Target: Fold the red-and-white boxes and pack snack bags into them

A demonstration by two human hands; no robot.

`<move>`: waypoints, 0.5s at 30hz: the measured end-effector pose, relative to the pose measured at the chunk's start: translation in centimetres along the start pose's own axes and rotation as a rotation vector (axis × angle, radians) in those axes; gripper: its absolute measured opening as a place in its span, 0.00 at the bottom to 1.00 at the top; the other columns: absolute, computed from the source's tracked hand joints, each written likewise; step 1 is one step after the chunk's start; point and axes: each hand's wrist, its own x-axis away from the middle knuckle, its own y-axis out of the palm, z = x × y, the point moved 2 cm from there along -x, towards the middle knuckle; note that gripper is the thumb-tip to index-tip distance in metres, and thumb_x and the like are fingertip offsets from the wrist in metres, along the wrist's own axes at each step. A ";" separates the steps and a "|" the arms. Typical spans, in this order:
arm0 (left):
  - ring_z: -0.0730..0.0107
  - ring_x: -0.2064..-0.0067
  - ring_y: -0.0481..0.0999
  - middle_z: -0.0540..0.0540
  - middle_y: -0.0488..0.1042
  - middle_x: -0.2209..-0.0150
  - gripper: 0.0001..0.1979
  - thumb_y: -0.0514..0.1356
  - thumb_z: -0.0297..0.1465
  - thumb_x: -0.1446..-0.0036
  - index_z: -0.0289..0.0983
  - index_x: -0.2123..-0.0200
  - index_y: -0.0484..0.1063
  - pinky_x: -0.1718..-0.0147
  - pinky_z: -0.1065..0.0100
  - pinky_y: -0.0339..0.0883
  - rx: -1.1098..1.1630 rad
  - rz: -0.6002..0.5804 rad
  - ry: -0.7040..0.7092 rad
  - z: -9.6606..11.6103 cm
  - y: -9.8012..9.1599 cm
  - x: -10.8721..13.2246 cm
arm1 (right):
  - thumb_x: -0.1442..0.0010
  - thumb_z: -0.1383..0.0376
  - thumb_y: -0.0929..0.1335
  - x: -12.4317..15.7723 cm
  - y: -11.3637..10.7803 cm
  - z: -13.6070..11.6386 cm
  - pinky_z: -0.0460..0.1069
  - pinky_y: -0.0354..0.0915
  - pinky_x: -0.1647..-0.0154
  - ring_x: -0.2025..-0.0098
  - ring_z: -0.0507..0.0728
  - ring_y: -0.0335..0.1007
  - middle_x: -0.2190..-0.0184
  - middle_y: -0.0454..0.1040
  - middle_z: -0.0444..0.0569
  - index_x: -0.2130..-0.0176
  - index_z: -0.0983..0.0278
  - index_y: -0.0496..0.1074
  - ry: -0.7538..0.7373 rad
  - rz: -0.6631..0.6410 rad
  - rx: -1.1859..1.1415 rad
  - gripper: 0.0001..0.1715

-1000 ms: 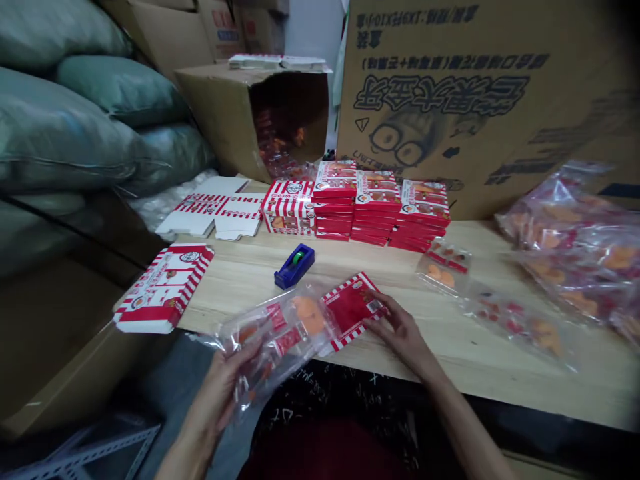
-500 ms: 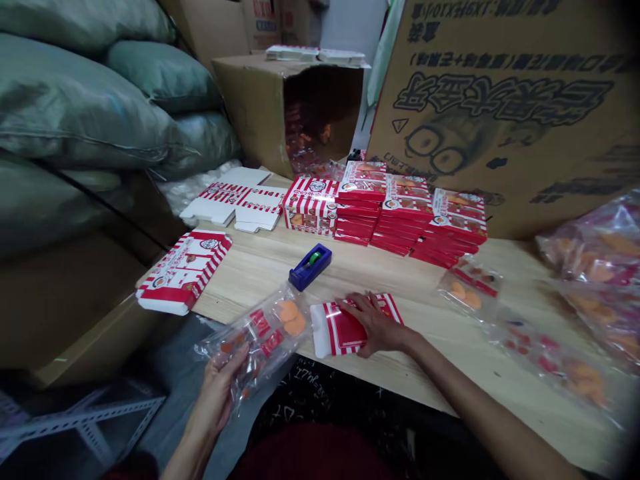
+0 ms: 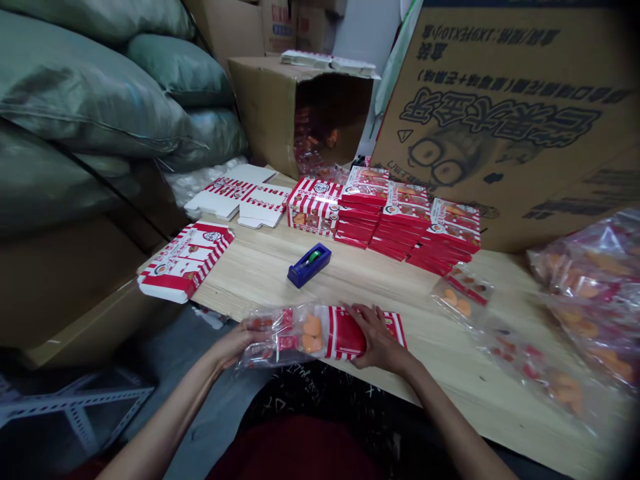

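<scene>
- Head view, with clock positions counted from the middle of the frame.
- The left hand (image 3: 240, 345), at 7 o'clock, is cupped under one end of a clear plastic bag (image 3: 285, 337), its fingers curled and clamped on the film. The bag holds orange pieces and red printed pieces.
- The right hand (image 3: 380, 338), at 5 o'clock, lies over a red-and-white striped box (image 3: 350, 335), its fingers together on top. Whether it is clamping the box, the pictures cannot settle.
- The box and the bag sit at 6 o'clock, near the front edge of the wooden table (image 3: 250, 267). The bag's end touches the box's left end; whether it has entered cannot be told.
- A blue tape dispenser (image 3: 309, 265) with a green roll stands close to the middle.
- Stacks of red boxes (image 3: 405, 223) stand at 3 o'clock; their round badges are too small to read.
- A flattened striped box (image 3: 185, 260) lies at 9 o'clock, with flat white-and-red blanks (image 3: 235, 197) at 10 o'clock.
- More filled bags (image 3: 463, 297) lie at 4 o'clock.
- A cardboard carton (image 3: 500, 120) at 2 o'clock carries upside-down Chinese print, a bespectacled cartoon face and a line ending "X10".
- An open carton (image 3: 280, 113) lies at 12 o'clock, and green sacks (image 3: 85, 87) are piled at 10 o'clock.
</scene>
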 end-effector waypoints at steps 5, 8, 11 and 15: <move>0.59 0.66 0.85 0.37 0.84 0.62 0.26 0.77 0.25 0.61 0.31 0.55 0.79 0.66 0.65 0.79 0.021 0.031 0.015 1.2 -1.0 -1.0 | 0.59 0.60 0.77 0.3 -0.4 -0.2 0.72 0.31 0.27 0.28 0.73 0.52 0.33 0.59 0.63 0.25 0.60 0.46 0.022 0.040 -0.016 0.70; 0.60 0.66 0.85 0.40 0.85 0.61 0.26 0.75 0.26 0.57 0.34 0.52 0.78 0.66 0.67 0.79 0.001 0.054 0.069 2.4 -2.4 -0.7 | 0.57 0.60 0.77 0.6 -1.0 -0.3 0.72 0.33 0.27 0.29 0.72 0.54 0.33 0.60 0.59 0.25 0.54 0.45 0.015 0.084 -0.069 0.68; 0.60 0.69 0.84 0.42 0.84 0.65 0.24 0.75 0.27 0.58 0.34 0.54 0.78 0.71 0.67 0.78 -0.074 0.015 0.042 3.8 -3.2 -0.5 | 0.56 0.61 0.77 0.9 -1.5 -0.3 0.72 0.34 0.26 0.28 0.71 0.54 0.33 0.60 0.57 0.25 0.52 0.42 -0.022 0.066 -0.104 0.70; 0.61 0.71 0.82 0.41 0.84 0.67 0.22 0.74 0.24 0.61 0.31 0.58 0.80 0.73 0.68 0.76 -0.203 -0.098 0.023 5.0 -2.1 -1.7 | 0.58 0.62 0.77 1.0 -1.5 -0.6 0.72 0.31 0.26 0.27 0.71 0.50 0.31 0.58 0.59 0.25 0.54 0.41 -0.047 -0.024 -0.110 0.73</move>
